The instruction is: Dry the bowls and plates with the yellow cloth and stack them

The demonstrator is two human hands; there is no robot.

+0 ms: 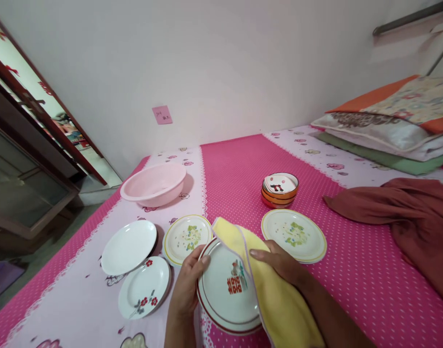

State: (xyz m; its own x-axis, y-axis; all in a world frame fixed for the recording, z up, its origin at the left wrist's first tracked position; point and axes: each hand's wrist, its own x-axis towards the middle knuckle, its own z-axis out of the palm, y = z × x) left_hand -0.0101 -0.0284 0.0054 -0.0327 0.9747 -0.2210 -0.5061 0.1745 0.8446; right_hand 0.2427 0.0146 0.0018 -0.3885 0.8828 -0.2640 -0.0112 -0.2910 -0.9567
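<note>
Low over a pink-and-white patterned spread [235, 176], the person's two hands share one round plate [221, 295] with brown-red rings at its rim and red characters near its middle. Their left hand [188, 275] has closed on the rim at the left, thumb on the upper face and fingers mostly hidden behind. Their right hand [279, 261] pinches a yellow cloth [281, 295] with the thumb over it, the fabric lying across the plate's right side and hanging down by the forearm. I can't make out whether the plate's lower edge touches the spread.

Just beyond, two yellow-rimmed plates lie flat, one [178, 241] near the left hand, the other [295, 237] just past the right. Further left are an oval white plate [129, 247] and a smaller plate with red flowers [141, 287] (touching or nearly so, hard to say which). Behind them sits a pink basin [161, 195]; across from it, beyond the right-hand plate, stands a stack of orange-sided bowls [279, 199]. A crumpled reddish-brown cloth [409, 215] lies far right, below piled cushions [391, 130] near the wall.
</note>
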